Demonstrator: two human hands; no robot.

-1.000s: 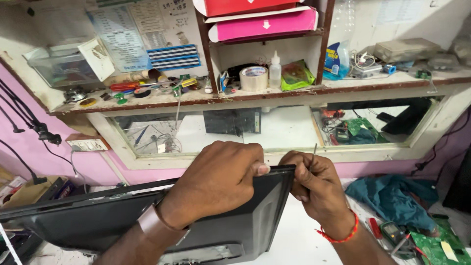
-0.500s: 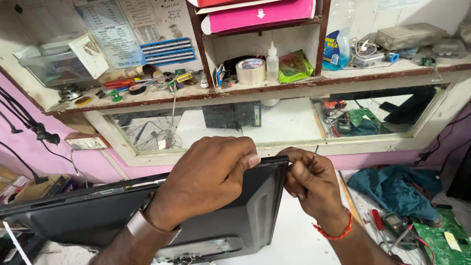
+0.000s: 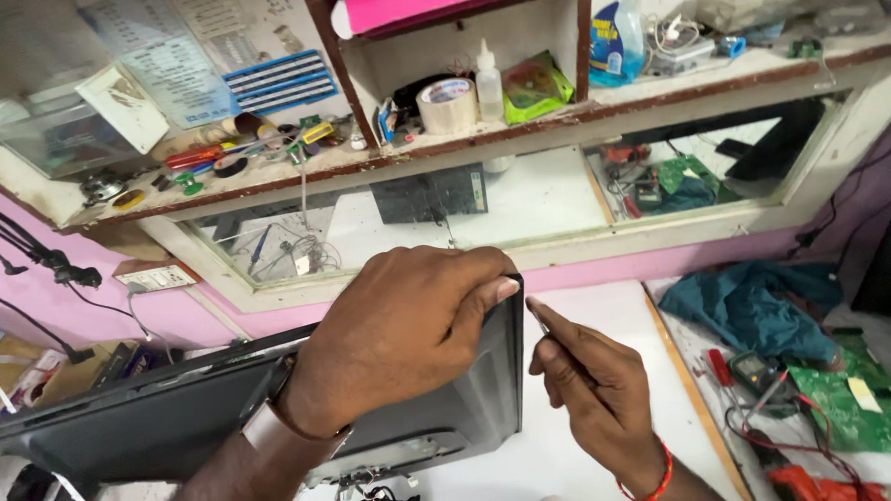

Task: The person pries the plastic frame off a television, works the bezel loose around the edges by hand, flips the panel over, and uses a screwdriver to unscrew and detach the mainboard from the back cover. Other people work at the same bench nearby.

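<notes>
Two hands are at work on one flat black plastic-backed screen panel (image 3: 464, 399) standing tilted on the white table (image 3: 594, 315): the left hand (image 3: 399, 334) is closed over the panel's upper right corner, and the right hand (image 3: 594, 380), just beside that edge, pinches a thin metal tool (image 3: 538, 314) whose tip is too slim to identify. The wooden shelf (image 3: 557, 116) above carries one roll of beige tape (image 3: 447, 105), one small white squeeze bottle (image 3: 488, 83) and one green packet (image 3: 531, 88). The panel's left end is cut off, and the shelf's leftmost clutter is hard to make out.
</notes>
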